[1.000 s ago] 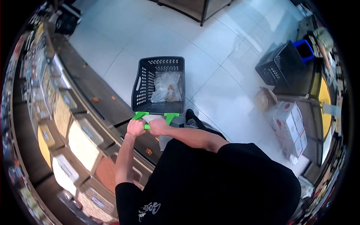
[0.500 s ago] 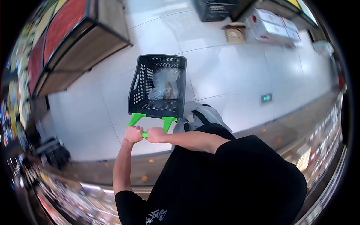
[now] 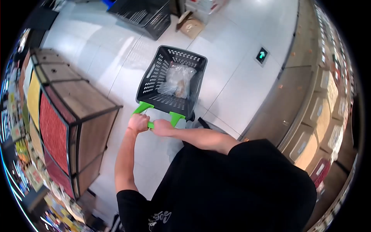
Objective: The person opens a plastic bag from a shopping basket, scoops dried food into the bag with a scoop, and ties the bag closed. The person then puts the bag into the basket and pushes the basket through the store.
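Note:
Both my hands are wrapped round the bright green handle [image 3: 177, 118] of a dark grey shopping basket [image 3: 150, 87]. My left hand [image 3: 138, 123] grips its left part, and my right hand [image 3: 162, 128] closes on it just to the right, close beside the left. The basket has perforated walls and stands in front of me, tilted a little to the right. Inside it, clear plastic bags [image 3: 180, 77] lie on the bottom, one with something brownish in it that I cannot make out.
A wood and metal display stand [image 3: 79, 97] with red and yellow goods is on the left. Shelves with bins [image 3: 305, 149] line the right. Ahead are a black crate [image 3: 141, 16], an open carton [image 3: 191, 28] and a green arrow floor sign [image 3: 262, 55].
The view has turned right: the bin shelves have passed from the left to the right side, and the display stand now fills the left. Both hands keep hold of the handle.

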Demonstrator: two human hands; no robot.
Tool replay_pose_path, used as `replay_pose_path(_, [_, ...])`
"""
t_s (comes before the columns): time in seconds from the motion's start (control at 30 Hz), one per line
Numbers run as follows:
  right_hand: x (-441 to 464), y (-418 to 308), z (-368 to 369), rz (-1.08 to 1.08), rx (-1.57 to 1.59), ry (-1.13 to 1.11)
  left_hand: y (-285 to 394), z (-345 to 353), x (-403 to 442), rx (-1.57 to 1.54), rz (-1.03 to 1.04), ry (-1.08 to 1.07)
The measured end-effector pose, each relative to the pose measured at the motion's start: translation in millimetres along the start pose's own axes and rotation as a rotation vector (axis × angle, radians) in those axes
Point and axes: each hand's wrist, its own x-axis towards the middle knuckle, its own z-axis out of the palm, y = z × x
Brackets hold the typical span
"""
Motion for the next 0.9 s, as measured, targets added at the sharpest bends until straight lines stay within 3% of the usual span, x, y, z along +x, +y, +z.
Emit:
replay_pose_path(0.17, [150.5,-115.1,-78.5,0.074,0.069,0.137,-204.7,-48.9,66.7,0.013,0.211,0.063])
replay_pose_path(0.23, [57.0,-89.5,-122.9,0.088,0.166,0.231,-123.6,-129.4,94.6,0.106,0.296,0.031])
replay_pose_path(0.27, [48.1,-85.7,-126.0,0.11,0.184,0.239,-113.2,-135.7,100.5,0.108,0.318,0.025])
replay_pose_path(0.3, [3.7,-60.4,-108.1,0.121,0.202,0.255,-59.1,-133.6,89.5,0.129,0.34,0.013])
replay_pose_path(0.4, [94.3,-94.0,-141.3,0.15,0.218,0.287,-155.9,-142.2,138.6,0.104,0.427,0.032])
replay_pose_path(0.47, [127.3,-102.2,-179.0,0.156,0.279,0.205,-191.8,-150.5,173.5,0.063,0.419,-0.056])
replay_pose_path(0.53, [162.8,-89.1,-224.2,0.256,0.224,0.245,-217.6,-150.4,233.2,0.029,0.513,-0.024])
replay_pose_path(0.57, [173.1,-92.7,-236.1,0.308,0.229,0.266,-229.7,-149.7,246.7,-0.013,0.466,-0.044])
replay_pose_path(0.63, [209.0,-107.1,-261.7,0.366,-0.071,0.377,-264.1,-161.7,279.8,-0.073,0.392,-0.081])
replay_pose_path(0.67, [195.5,-102.0,-305.1,0.379,-0.105,0.63,-247.1,-202.7,321.9,-0.024,0.377,-0.112])
replay_pose_path(0.7, [216.6,-103.8,-336.6,0.354,-0.132,0.729,-262.7,-217.5,354.2,-0.019,0.362,-0.114])
replay_pose_path(0.73, [166.6,-42.2,-327.0,0.309,-0.175,0.824,-186.4,-205.2,357.4,-0.021,0.294,-0.101])
replay_pose_path(0.8, [121.2,2.4,-381.9,0.298,-0.156,0.846,-116.0,-250.6,397.3,-0.011,0.236,-0.079])
replay_pose_path(0.9, [112.2,46.5,-479.3,0.287,-0.148,0.813,-91.5,-296.8,480.0,0.043,0.242,-0.018])
